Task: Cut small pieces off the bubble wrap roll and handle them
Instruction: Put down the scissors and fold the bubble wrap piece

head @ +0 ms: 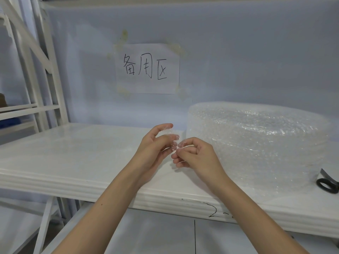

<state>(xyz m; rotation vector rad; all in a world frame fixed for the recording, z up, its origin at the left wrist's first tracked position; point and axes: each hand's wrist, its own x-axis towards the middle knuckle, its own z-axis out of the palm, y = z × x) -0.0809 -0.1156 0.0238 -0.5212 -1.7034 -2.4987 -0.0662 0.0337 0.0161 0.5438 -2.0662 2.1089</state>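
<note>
A small clear bubble wrap piece (169, 139) is up in the air between both hands, above the white bench (73, 153), just left of the big bubble wrap roll (256, 143). The left hand (156, 145) has it clamped between thumb and fingertips along the top and left edge, palm turned inward, which looks like a way of keeping the film spread open rather than crumpled. The right hand (194, 153) is pinched shut on the piece's lower right corner, fingers curled tight, knuckles toward us. I'd guess the two grips are set at opposite edges so the scrap can be stretched, folded or pressed; which of those, I can't say from here, because the film is so transparent its outline fades against the skin.

The roll lies on the right part of the bench against the back wall, close to the hands, so the next cut is an easy reach. The black-handled scissors (328, 184) lie on the bench at the far right, beside the roll's near end, nobody touching them; the cutting seems done for this piece. Behind, a taped paper sign (146, 68) with handwritten characters hangs on the wall.
</note>
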